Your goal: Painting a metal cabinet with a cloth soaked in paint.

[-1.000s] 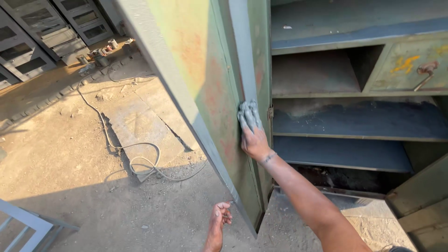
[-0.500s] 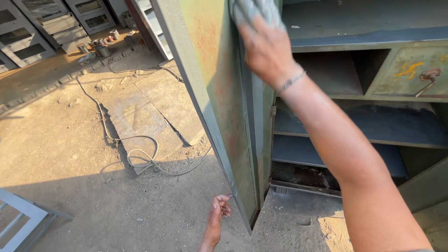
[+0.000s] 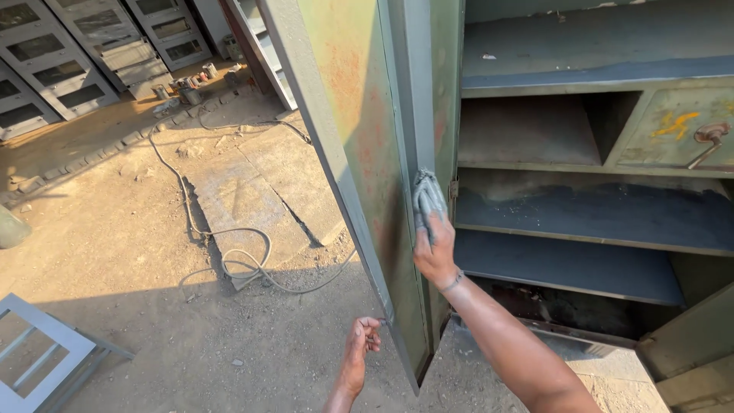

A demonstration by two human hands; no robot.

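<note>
Pressing a crumpled grey cloth (image 3: 427, 200) against the inner face of the rusty green metal cabinet door (image 3: 375, 153), the right hand (image 3: 434, 256) grasps the cloth firmly with its fingers closed around it. The cloth touches the door near its hinge edge (about at the middle shelf height). The left hand (image 3: 359, 356) hangs lower, beside the bottom edge of the door, fingers loosely curled and holding nothing. Inside the open grey-green steel cabinet (image 3: 596, 153) the dusty shelves are visible. A thin grey cable (image 3: 229, 245) lies on the sandy ground to the left.
</note>
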